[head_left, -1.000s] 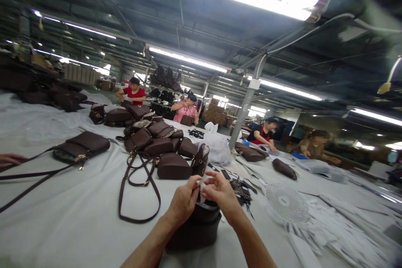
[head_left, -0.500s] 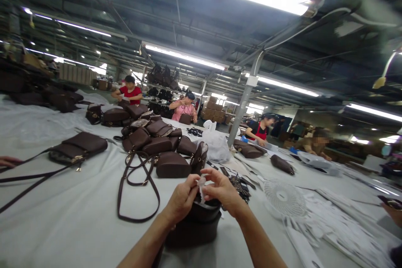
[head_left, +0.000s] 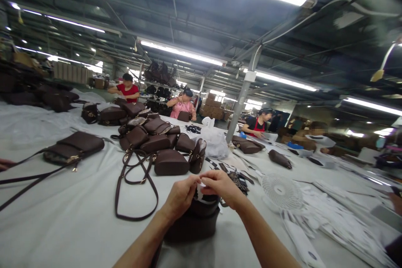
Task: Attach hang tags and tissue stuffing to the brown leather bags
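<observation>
A dark brown handbag (head_left: 194, 228) stands on the white-covered table right in front of me, its opening under my fingers. Above that opening, my left hand (head_left: 182, 196) pinches a small, thin white piece (head_left: 202, 184), perhaps paper or tissue. My right hand (head_left: 222, 186) pinches the same piece from the other side, so the fingertips of both hands meet. Most of the piece is hidden by my fingers. A jagged white edge shows just below them at the bag's mouth. Beyond my hands lies a pile of brown handbags (head_left: 157, 144).
A long bag strap (head_left: 117, 194) loops on the table to the left, near another handbag (head_left: 73, 147). On the right lie a white fan (head_left: 282, 190) and white sheets (head_left: 351, 226). A white plastic bag (head_left: 215, 142) stands ahead, near a post (head_left: 241, 104). Several people work across the table.
My fingertips have drawn together on the white piece, which showed more between them before. My right hand has closed in. The view has shifted slightly.
</observation>
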The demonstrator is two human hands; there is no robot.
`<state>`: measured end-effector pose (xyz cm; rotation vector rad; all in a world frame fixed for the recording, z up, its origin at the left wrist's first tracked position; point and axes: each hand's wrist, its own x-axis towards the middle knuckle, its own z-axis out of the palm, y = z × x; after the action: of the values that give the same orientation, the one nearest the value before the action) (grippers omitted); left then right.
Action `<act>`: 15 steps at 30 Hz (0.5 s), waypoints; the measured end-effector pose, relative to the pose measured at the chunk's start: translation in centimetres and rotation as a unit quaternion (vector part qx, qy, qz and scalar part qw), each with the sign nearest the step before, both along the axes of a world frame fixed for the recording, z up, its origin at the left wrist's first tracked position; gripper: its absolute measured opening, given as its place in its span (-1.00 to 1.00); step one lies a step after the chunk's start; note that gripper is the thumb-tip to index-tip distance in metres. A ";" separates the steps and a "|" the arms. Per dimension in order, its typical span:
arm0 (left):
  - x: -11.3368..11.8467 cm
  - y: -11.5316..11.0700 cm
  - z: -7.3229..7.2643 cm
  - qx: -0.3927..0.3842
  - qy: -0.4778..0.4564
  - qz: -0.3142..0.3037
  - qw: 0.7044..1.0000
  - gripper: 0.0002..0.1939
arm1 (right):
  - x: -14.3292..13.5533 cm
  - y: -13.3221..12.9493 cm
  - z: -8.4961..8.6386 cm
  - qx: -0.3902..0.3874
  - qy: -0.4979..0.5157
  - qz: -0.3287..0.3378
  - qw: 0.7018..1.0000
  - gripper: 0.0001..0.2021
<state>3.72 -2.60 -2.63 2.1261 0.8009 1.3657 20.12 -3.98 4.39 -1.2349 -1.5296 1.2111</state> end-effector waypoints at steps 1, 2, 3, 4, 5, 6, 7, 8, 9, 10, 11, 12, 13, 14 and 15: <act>0.0 0.1 0.1 -0.005 -0.003 0.002 1.000 -0.81 | -0.1 0.0 0.2 0.034 -0.054 0.010 0.998 -0.82; 0.0 0.1 0.2 -0.009 -0.007 0.004 1.000 -0.85 | -0.2 0.0 0.5 0.081 -0.115 0.022 0.990 -0.84; 0.0 0.1 0.3 -0.013 -0.011 0.007 1.000 -0.88 | -0.3 0.0 0.8 0.141 -0.182 0.036 0.972 -0.84; 0.0 0.1 0.4 -0.015 -0.015 0.010 1.000 -0.90 | -0.4 -0.1 1.1 0.207 -0.251 0.049 0.944 -0.82; 0.0 0.2 0.5 -0.018 -0.017 0.011 1.000 -0.91 | -0.5 -0.2 1.3 0.268 -0.314 0.059 0.909 -0.80; 0.0 0.2 0.6 -0.020 -0.020 0.012 1.000 -0.92 | -0.5 -0.3 1.5 0.317 -0.369 0.065 0.871 -0.77; 0.0 0.2 0.7 -0.022 -0.023 0.014 0.999 -0.92 | -0.6 -0.4 1.6 0.348 -0.412 0.066 0.840 -0.76; 0.0 0.2 0.7 -0.025 -0.025 0.014 0.999 -0.91 | -0.7 -0.4 1.6 0.364 -0.444 0.065 0.816 -0.76; 0.1 0.2 0.8 -0.028 -0.028 0.015 0.999 -0.91 | -0.8 -0.5 1.6 0.369 -0.469 0.062 0.800 -0.76; 0.1 0.2 0.8 -0.032 -0.031 0.017 0.999 -0.91 | -0.8 -0.5 1.5 0.369 -0.490 0.058 0.788 -0.76; 0.2 0.2 0.8 -0.036 -0.035 0.019 0.999 -0.92 | -0.9 -0.4 1.4 0.367 -0.505 0.053 0.779 -0.77; 0.2 0.2 0.8 -0.040 -0.040 0.020 0.998 -0.92 | -1.0 -0.4 1.2 0.365 -0.516 0.047 0.774 -0.77; 0.2 0.2 0.7 -0.044 -0.043 0.018 0.998 -0.92 | -1.1 -0.4 1.0 0.362 -0.520 0.039 0.773 -0.77; 0.2 0.2 0.7 -0.046 -0.047 0.014 0.998 -0.93 | -1.2 -0.4 0.9 0.360 -0.516 0.029 0.777 -0.78; 0.1 0.2 0.7 -0.047 -0.052 0.007 0.997 -0.94 | -1.3 -0.4 0.7 0.357 -0.507 0.019 0.785 -0.78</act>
<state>3.80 -2.37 -1.93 1.9640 0.8222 1.4050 18.86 -4.34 5.13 -1.3339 -2.4387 -0.2251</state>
